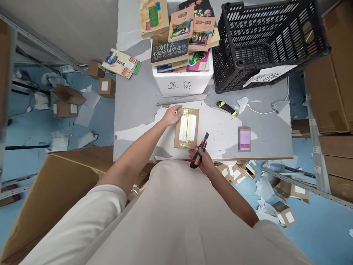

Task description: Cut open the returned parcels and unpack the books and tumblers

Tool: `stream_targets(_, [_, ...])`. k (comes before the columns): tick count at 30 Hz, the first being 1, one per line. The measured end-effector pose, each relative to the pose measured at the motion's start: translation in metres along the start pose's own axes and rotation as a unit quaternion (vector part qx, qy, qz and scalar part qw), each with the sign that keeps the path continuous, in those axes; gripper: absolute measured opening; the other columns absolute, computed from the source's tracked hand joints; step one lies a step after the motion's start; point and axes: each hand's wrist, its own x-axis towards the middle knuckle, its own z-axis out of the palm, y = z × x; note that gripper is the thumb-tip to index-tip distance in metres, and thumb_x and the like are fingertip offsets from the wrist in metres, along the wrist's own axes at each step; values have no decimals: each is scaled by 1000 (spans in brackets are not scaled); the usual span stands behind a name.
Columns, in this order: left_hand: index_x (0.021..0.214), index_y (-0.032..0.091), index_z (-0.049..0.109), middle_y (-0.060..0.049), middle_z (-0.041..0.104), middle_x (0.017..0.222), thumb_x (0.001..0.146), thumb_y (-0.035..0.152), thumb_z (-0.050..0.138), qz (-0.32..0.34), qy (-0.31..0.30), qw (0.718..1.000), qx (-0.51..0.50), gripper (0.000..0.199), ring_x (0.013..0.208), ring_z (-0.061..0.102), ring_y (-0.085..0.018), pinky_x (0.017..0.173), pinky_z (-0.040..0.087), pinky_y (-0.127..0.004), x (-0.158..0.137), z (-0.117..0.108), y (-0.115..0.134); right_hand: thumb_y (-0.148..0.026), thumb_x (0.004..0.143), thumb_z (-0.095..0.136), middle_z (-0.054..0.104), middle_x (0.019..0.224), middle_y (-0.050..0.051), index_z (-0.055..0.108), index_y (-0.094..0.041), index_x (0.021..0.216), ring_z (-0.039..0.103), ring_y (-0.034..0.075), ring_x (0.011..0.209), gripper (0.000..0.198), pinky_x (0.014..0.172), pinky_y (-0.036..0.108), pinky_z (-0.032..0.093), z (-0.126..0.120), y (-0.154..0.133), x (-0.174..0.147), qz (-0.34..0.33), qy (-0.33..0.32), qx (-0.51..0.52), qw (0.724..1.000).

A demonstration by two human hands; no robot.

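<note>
A small cardboard box (186, 129) lies flat on the table in front of me, with yellowish clear tape and white labels on top. A dark line runs down its middle. My left hand (173, 115) grips the box at its upper left corner. Near the box's lower right corner, my right hand (204, 159) is closed around a red and black utility knife (196, 159). Its blade end points up and away from me, beside the box. Some fingers of the right hand are at the box's near edge; I cannot tell whether they touch it.
Behind the box stands a white foam bin (182, 84) heaped with books. A black plastic crate (242, 70) is at the back right. A yellow and black cutter (227, 108) and a blurred pink item (244, 139) lie right. More books (121, 63) lie left. Cartons litter the floor.
</note>
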Motion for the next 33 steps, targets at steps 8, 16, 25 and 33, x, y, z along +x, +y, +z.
stream_targets(8, [106,18,61,-7,68,108,78,37,60,-93,147,981,-86,34,100,62,-20,83,54,-32,-71,0,-22,-45,71,76,71,87,-1,51,-26,97,71,18,89,41,73,32,59,-12,-50,30,-147,41,-49,987])
stream_targets(16, [119,17,48,-11,64,105,70,49,68,-196,190,962,-26,61,97,63,-24,83,53,-38,-167,26,-13,-45,68,77,72,95,2,52,-24,98,70,18,88,44,71,32,58,1,-111,78,-196,-31,-161,967])
stream_targets(25, [149,13,22,-20,14,158,63,45,69,54,-97,953,282,103,146,6,-42,114,0,-60,-98,0,14,-52,73,69,62,73,-6,53,-21,106,59,8,48,48,45,21,47,-40,-118,56,-188,-44,-353,915])
stream_targets(33, [146,13,29,-24,35,146,54,65,75,37,-30,956,291,115,137,27,-44,113,-2,-62,-95,15,20,-47,76,67,63,76,-5,46,-26,135,60,10,46,66,45,26,53,-54,-119,48,-130,-72,-379,913])
